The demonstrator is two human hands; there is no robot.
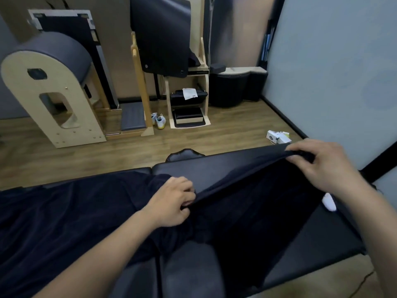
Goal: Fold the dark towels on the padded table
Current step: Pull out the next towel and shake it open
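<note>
the left hand point(171, 201) is low over the padded table point(199, 168); its fingers are curled tight and they pinch the upper edge of a dark towel point(253, 211); the right hand point(322, 166) is higher and more to the right, near the far edge of the table; its fingers and thumb are also closed on this same edge, with a bunch of cloth between them; the edge runs as a stretched line from one hand to the other, rising toward the right; below this line the towel hangs down and spreads over the right half of the table; a second dark towel point(64, 216) lies crumpled on the left half of the table and meets the first one under the left wrist; where exactly one ends and the other begins i cannot tell; a small white object point(328, 203) lies on the table just under the right wrist; what it is i cannot tell; behind the table is a wooden floor point(225, 136); on it stand an arched wooden barrel point(49, 91) with a dark padded top, a pair of light shoes point(159, 121), a wooden stand point(206, 93) with dark things on its shelves, and a dark round basket point(229, 91); a small white box point(278, 136) lies on the floor near the wall.
</note>
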